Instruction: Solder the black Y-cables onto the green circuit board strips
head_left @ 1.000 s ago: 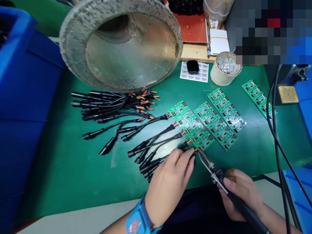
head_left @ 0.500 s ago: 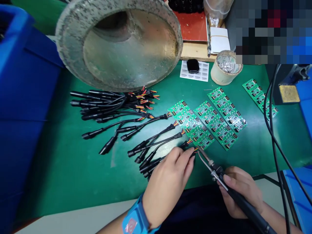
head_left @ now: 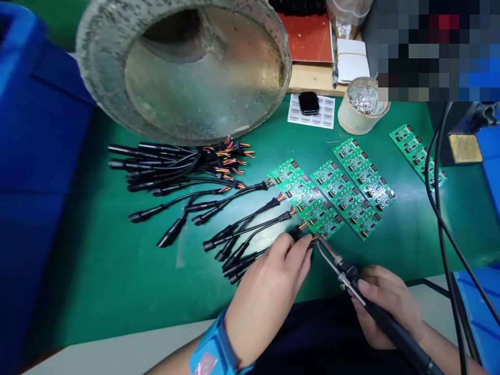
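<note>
My left hand [head_left: 275,284], with a blue band on its wrist, pinches a black cable [head_left: 311,244] close to its coloured wire ends, at the lower edge of a green circuit board panel [head_left: 308,200]. In my right hand [head_left: 386,302] is a black soldering iron [head_left: 375,307] with a thin metal feed tube alongside. Its tip meets the board's edge by the wires, just beyond my left fingertips. Several other black cables [head_left: 250,224] run up to the same panel's left edge. My left fingers partly hide the held cable.
Loose cables [head_left: 167,166] lie in a pile below a large metal duct mouth [head_left: 211,78]. More board panels [head_left: 346,198] rest to the right. Behind them stand a tape-roll cup [head_left: 361,107] and a watch face [head_left: 309,103] on labels. Black cords [head_left: 439,219] hang at right; a blue bin [head_left: 42,172] stands left.
Both hands and the iron tip keep nearly the same place at the board's edge. The camera view has shifted slightly, and my left wrist sits a little further left.
</note>
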The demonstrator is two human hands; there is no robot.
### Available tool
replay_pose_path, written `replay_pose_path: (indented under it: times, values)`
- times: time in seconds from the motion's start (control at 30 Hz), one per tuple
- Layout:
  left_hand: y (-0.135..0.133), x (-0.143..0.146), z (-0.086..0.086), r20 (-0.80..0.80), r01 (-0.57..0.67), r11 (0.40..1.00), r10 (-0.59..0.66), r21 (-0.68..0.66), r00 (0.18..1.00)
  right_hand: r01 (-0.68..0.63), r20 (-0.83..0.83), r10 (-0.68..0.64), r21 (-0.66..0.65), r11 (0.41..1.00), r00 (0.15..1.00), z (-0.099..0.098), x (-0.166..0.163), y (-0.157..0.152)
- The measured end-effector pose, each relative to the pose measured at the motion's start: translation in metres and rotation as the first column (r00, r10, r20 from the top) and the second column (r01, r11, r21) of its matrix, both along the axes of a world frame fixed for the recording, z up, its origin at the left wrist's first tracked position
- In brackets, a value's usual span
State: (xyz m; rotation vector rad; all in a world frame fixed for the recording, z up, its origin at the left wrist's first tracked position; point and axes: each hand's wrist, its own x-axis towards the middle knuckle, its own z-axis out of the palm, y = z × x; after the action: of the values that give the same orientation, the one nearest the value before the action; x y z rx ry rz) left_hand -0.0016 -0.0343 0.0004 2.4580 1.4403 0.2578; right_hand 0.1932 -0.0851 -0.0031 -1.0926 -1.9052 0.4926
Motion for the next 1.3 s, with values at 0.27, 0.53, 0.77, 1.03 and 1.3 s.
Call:
replay_pose_path:
  times: [0.27, 0.53, 0.77, 1.03, 1.3]
  values:
    - [0.001, 0.004, 0.006, -0.050, -0.001, 1.000, 0.002, 0.020, 0.999, -0.013, 0.001, 0.013, 0.020, 1.000, 1.000, 0.001, 0.000, 0.003]
    - [0.001, 0.003, 0.006, -0.080, -0.004, 1.000, 0.005, 0.018, 0.997, -0.005, -0.041, 0.004, -0.024, 1.000, 0.999, 0.000, 0.004, -0.002]
    - [0.007, 0.003, 0.005, -0.083, 0.006, 1.000, -0.005, 0.012, 0.997, 0.094, -0.268, -0.134, -0.156, 0.983, 0.954, -0.005, 0.007, -0.003]
    - [0.009, -0.002, 0.004, -0.015, 0.024, 0.999, -0.024, 0.028, 1.000, 0.190, -0.362, -0.324, -0.360, 0.913, 0.874, -0.012, -0.024, 0.023]
    - [0.014, 0.004, -0.005, 0.226, 0.004, 0.998, -0.020, 0.070, 0.974, 0.112, -0.334, -0.210, -0.289, 0.951, 0.919, -0.016, -0.023, 0.026]
